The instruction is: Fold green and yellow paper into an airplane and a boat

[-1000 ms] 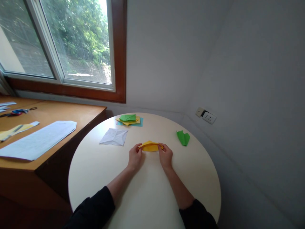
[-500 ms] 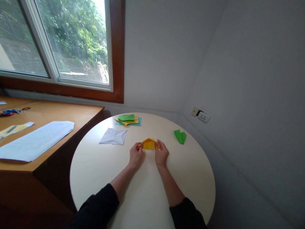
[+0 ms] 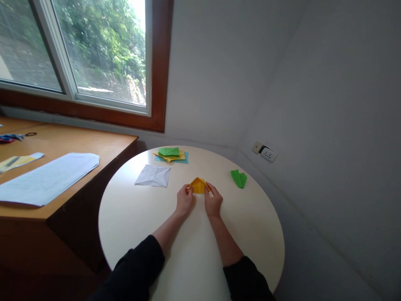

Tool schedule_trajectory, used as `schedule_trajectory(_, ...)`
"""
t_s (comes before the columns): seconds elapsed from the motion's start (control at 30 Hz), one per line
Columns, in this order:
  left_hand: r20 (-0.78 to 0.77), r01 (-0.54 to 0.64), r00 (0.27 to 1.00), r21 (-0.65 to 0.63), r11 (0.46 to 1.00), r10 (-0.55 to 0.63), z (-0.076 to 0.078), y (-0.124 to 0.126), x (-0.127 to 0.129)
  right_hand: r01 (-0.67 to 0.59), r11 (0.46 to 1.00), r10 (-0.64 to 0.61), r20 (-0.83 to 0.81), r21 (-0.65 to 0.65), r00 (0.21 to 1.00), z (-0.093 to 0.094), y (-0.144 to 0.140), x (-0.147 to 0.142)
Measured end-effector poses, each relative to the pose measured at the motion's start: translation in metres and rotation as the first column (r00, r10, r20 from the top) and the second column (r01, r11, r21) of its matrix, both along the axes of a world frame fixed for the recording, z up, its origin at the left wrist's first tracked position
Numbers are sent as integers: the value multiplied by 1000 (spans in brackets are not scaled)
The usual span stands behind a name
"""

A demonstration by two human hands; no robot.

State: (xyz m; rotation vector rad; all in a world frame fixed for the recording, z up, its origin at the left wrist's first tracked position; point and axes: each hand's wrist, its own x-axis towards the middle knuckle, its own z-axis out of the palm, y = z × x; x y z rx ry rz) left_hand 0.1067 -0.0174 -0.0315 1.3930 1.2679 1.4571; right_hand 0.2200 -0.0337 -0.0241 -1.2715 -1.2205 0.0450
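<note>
left hand (image 3: pixel 184 200) and right hand (image 3: pixel 213 203) each pinched on one end of yellow paper (image 3: pixel 198 187), in from far edge of table (image 3: pixel 131 225), best pressed evenly, lightly, so raised fold sits centred

Round white table (image 3: pixel 140 213) held a creased white sheet (image 3: pixel 153 175) at left, paper stack (image 3: pixel 169 152) behind it: green over yellow over light blue. Folded green paper (image 3: pixel 239 179) sat at right. Wooden desk (image 3: pixel 78 136), far left, carried white papers (image 3: pixel 56 175), scissors (image 3: pixel 15 137), plus a blurry pen (image 3: pixel 9 163) on yellow-and-white paper (image 3: pixel 31 157). Sliding window (image 3: pixel 106 50) was above the desk, trees outside. Wall socket (image 3: pixel 268 154) sat beyond the table, right side.
</note>
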Motion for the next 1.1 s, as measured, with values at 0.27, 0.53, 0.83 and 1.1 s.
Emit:
schedule_trajectory(0.27,-3,-6,1000,4,1000,6,2,1,-2,41,999,-42,76,15,996,1,1,2)
schedule_trajectory(0.53,46,83,996,-38,996,-81,-1,6,-3,-32,999,34,103,-20,994,-4,1,1)
schedule_trajectory(0.83,126,313,946,-109,943,-300,23,25,-5,-238,968,170,475,86,863,5,12,17)
schedule_trajectory(1.1,117,453,890,-135,881,-440,31,52,4,-357,931,228,644,74,730,15,35,30)
